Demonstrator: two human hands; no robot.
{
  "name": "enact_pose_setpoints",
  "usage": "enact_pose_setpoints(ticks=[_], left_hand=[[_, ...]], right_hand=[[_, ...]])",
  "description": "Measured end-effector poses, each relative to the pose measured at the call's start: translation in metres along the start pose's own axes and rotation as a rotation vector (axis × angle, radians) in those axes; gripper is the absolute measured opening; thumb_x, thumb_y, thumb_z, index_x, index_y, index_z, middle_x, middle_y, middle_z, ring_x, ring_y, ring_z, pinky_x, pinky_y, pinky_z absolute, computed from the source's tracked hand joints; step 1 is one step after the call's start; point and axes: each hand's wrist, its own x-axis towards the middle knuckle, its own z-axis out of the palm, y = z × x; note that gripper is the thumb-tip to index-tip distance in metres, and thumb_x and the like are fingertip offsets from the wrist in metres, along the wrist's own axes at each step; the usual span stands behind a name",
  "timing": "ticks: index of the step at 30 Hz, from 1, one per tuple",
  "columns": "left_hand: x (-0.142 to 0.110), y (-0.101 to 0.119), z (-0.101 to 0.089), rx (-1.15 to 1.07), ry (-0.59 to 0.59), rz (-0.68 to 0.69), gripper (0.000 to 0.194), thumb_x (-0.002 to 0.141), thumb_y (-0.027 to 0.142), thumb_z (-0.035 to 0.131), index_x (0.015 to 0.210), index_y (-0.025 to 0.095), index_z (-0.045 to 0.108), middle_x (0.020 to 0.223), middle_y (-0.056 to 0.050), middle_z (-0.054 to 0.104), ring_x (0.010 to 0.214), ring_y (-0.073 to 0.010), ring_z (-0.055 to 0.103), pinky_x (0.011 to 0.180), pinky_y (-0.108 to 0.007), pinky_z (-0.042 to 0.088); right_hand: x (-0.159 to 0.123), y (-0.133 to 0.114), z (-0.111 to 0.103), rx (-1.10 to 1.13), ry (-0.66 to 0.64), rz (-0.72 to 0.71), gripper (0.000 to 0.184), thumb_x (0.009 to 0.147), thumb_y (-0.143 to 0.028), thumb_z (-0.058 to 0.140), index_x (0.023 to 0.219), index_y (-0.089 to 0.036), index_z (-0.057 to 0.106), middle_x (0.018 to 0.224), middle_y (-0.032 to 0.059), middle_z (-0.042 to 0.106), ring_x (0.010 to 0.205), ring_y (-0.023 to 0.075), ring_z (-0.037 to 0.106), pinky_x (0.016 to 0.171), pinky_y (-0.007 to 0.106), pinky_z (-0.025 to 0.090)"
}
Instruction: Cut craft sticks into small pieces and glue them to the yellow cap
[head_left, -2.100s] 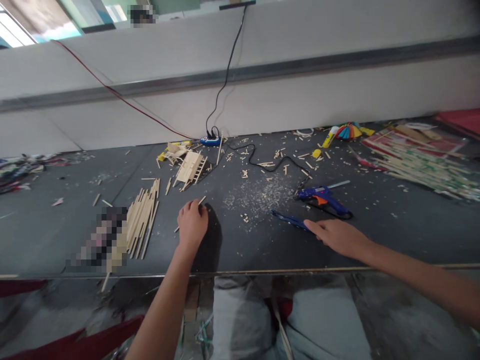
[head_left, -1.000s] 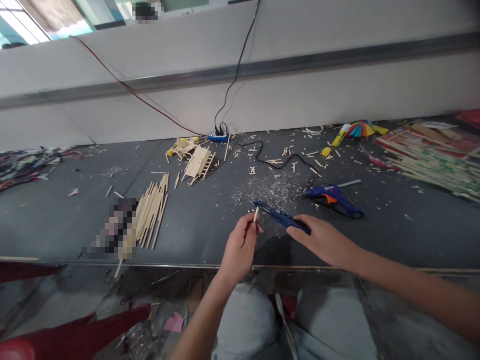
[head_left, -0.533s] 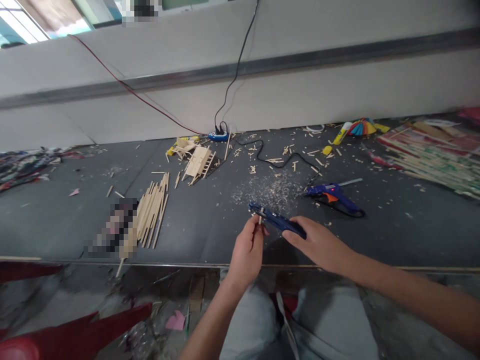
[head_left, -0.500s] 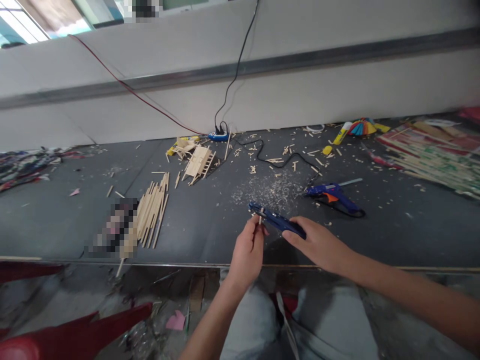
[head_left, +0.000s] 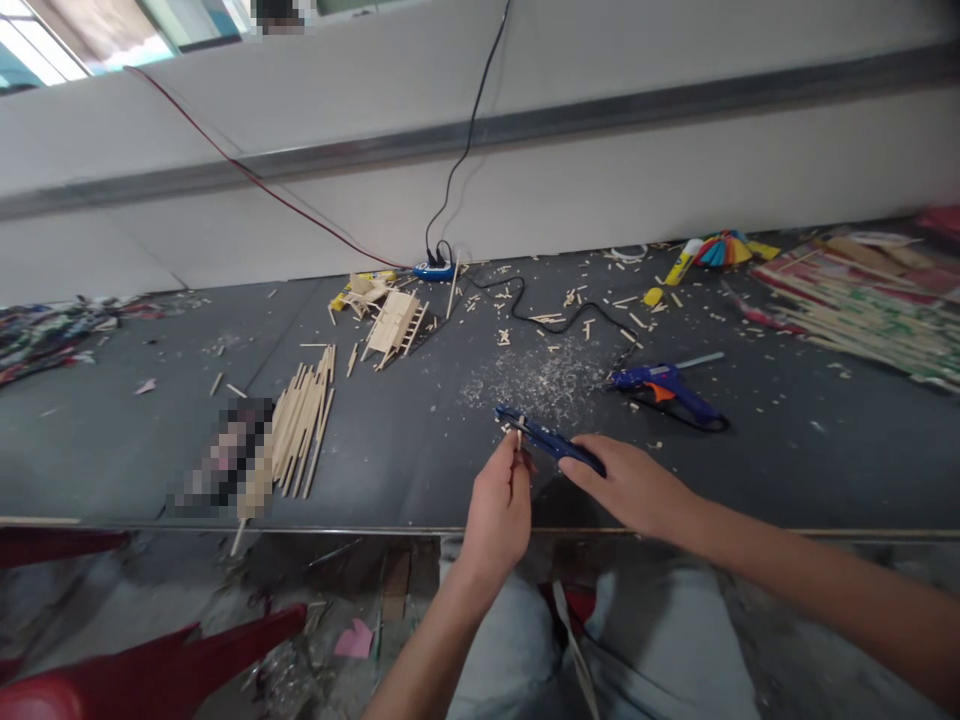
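Head camera: left hand pinched a stick at the cutter; right hand gripped its right end. Fingertips so close risked being nipped.

No readable text; markings on yellow tube, blue glue gun illegible.

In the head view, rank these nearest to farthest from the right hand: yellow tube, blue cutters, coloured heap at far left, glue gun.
1. Blue cutters: held in the right hand.
2. Glue gun: on the table, just beyond the hand.
3. Yellow tube: farther back, near the wall.
4. Coloured heap: at the view's left edge.
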Motion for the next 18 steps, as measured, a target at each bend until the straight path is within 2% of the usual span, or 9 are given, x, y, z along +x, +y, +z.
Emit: enact_pose_setpoints(ticks=[6,11,18], left_hand=[[0.0011,-0.0061,0.0028,-0.083,0.033,-0.016,0.017,0.091,0.024,0.032,0.086,0.018,0.047,0.072,0.0,0.046,0.063,-0.0103,0.041,0.061,-0.021,0.036],[0.0004,-0.0085,0.0003,-0.185,0.005,-0.046,0.018,0.09,0.024,0.034,0.089,0.018,0.05,0.068,0.002,0.042,0.058,-0.0091,0.037,0.056,-0.02,0.033],[-0.0015,-0.0048,-0.0016,-0.325,0.003,-0.109,0.024,0.09,0.032,0.038,0.099,0.017,0.054,0.066,0.003,0.04,0.056,-0.0087,0.036,0.053,-0.02,0.032]], right_hand=[[0.0018,0.0011,-0.0001,0.006,0.005,-0.003,0.047,0.087,-0.056,0.037,0.107,-0.02,0.059,0.104,0.0098,0.065,0.095,0.0261,0.06,0.081,0.035,0.043],[0.0011,0.0017,-0.0009,0.005,-0.013,-0.004,0.047,0.087,-0.057,0.037,0.107,-0.02,0.058,0.102,0.0095,0.065,0.093,0.0254,0.06,0.079,0.034,0.043],[-0.0013,-0.0004,-0.0007,0.011,-0.022,-0.013,0.047,0.088,-0.055,0.037,0.11,-0.019,0.057,0.105,0.0096,0.064,0.095,0.0251,0.059,0.08,0.034,0.042]])
